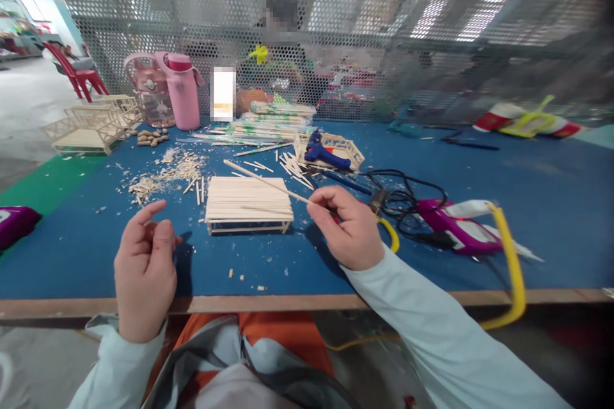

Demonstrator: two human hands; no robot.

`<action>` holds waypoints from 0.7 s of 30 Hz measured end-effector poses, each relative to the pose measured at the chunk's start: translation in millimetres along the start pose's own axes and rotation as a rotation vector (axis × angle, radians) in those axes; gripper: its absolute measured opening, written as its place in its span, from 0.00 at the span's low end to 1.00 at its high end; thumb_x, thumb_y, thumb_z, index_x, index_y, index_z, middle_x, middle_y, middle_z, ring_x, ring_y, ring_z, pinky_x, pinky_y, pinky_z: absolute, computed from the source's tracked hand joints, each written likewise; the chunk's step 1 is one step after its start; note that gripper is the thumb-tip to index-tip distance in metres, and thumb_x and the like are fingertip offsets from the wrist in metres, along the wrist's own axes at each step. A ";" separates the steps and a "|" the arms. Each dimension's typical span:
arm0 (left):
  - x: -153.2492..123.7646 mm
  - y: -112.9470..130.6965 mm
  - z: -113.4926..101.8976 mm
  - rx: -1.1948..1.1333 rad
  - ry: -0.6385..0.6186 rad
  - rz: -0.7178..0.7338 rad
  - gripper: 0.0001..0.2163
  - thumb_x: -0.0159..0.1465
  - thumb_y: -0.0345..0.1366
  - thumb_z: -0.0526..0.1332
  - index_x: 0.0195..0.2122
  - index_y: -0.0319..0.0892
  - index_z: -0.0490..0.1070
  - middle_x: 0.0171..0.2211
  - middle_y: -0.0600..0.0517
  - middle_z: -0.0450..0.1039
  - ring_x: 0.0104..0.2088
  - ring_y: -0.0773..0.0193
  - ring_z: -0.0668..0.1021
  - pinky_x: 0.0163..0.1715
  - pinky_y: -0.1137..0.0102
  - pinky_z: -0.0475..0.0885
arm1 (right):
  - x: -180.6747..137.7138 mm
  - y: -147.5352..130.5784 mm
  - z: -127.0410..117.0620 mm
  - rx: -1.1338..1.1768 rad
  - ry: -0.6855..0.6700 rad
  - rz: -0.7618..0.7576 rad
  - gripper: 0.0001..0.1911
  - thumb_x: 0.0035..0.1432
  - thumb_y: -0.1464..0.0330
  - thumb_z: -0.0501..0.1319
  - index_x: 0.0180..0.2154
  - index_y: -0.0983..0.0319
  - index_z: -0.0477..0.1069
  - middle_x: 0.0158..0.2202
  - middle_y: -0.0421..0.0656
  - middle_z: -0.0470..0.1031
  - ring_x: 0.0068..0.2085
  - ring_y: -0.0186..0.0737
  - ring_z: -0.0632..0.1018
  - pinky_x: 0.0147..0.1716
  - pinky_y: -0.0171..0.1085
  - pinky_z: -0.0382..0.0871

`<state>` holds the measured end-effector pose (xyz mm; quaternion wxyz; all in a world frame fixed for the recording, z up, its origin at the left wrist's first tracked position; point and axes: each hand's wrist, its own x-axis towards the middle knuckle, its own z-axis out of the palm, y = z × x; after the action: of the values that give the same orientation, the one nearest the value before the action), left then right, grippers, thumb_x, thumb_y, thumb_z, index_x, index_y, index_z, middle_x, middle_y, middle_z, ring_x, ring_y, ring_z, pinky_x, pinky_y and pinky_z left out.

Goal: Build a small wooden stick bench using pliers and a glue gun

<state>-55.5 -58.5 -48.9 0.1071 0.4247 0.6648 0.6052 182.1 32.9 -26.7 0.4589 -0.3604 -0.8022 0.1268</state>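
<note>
My right hand is closed on a long thin wooden stick that slants up and left over a small platform of wooden sticks on the blue table. A yellow-handled tool shows just behind the same hand; whether the hand grips it I cannot tell. My left hand hovers near the table's front edge, left of the platform, fingers loosely curled with the index finger raised, holding nothing.
Wood scraps lie at the left. A blue glue gun rests on a stick frame, black cables and a purple tool at the right. A pink bottle, stick bundles, stick models and a person stand behind.
</note>
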 end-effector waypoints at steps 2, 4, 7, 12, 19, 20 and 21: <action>0.4 -0.6 0.1 0.004 0.018 0.053 0.20 0.60 0.40 0.57 0.54 0.45 0.62 0.28 0.56 0.67 0.29 0.68 0.73 0.30 0.74 0.69 | -0.1 -0.4 -0.4 -0.003 0.002 -0.004 0.03 0.57 0.70 0.56 0.31 0.61 0.64 0.22 0.37 0.65 0.21 0.30 0.65 0.20 0.31 0.57; 0.6 -1.7 0.3 0.011 0.009 0.065 0.22 0.58 0.39 0.60 0.55 0.47 0.62 0.30 0.56 0.68 0.30 0.68 0.73 0.32 0.73 0.70 | -0.2 -0.6 -0.8 -0.005 0.009 -0.007 0.02 0.57 0.70 0.56 0.31 0.61 0.64 0.22 0.37 0.65 0.21 0.30 0.65 0.21 0.31 0.57; 0.0 -4.4 0.5 0.014 0.033 0.030 0.23 0.57 0.40 0.61 0.54 0.48 0.63 0.38 0.52 0.70 0.39 0.63 0.75 0.40 0.69 0.72 | -0.3 -0.1 -1.1 -0.003 0.039 0.000 0.02 0.58 0.70 0.55 0.31 0.61 0.64 0.22 0.36 0.64 0.21 0.30 0.64 0.21 0.31 0.58; -0.9 -9.7 0.3 0.070 0.054 -0.002 0.29 0.60 0.39 0.57 0.62 0.54 0.48 0.64 0.50 0.48 0.62 0.55 0.55 0.59 0.58 0.56 | 0.3 1.7 0.2 0.011 0.137 0.077 0.03 0.58 0.68 0.55 0.32 0.61 0.63 0.20 0.35 0.60 0.20 0.30 0.61 0.20 0.31 0.56; 2.8 -5.9 0.7 0.308 -0.142 0.113 0.17 0.59 0.43 0.56 0.48 0.45 0.68 0.49 0.48 0.71 0.49 0.55 0.73 0.52 0.60 0.66 | 0.1 0.5 -0.3 0.012 0.094 0.147 0.08 0.59 0.65 0.54 0.30 0.62 0.64 0.18 0.34 0.56 0.19 0.29 0.57 0.19 0.32 0.52; 3.4 -4.6 1.3 0.364 -0.151 0.146 0.17 0.58 0.43 0.56 0.47 0.45 0.69 0.49 0.48 0.71 0.49 0.55 0.73 0.52 0.60 0.66 | 0.2 0.4 -0.7 0.015 0.094 0.149 0.08 0.59 0.65 0.54 0.29 0.62 0.64 0.17 0.34 0.55 0.19 0.29 0.57 0.19 0.32 0.52; 3.9 -3.4 2.0 0.407 -0.151 0.174 0.17 0.58 0.43 0.57 0.47 0.45 0.69 0.49 0.47 0.71 0.49 0.54 0.73 0.51 0.60 0.66 | 0.4 0.4 -1.0 0.018 0.095 0.151 0.09 0.59 0.65 0.53 0.29 0.62 0.63 0.18 0.34 0.56 0.19 0.29 0.57 0.19 0.32 0.52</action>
<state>-58.1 -54.0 -51.0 0.0162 0.5374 0.7240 0.4322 183.0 33.2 -26.1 0.4886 -0.4214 -0.7489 0.1512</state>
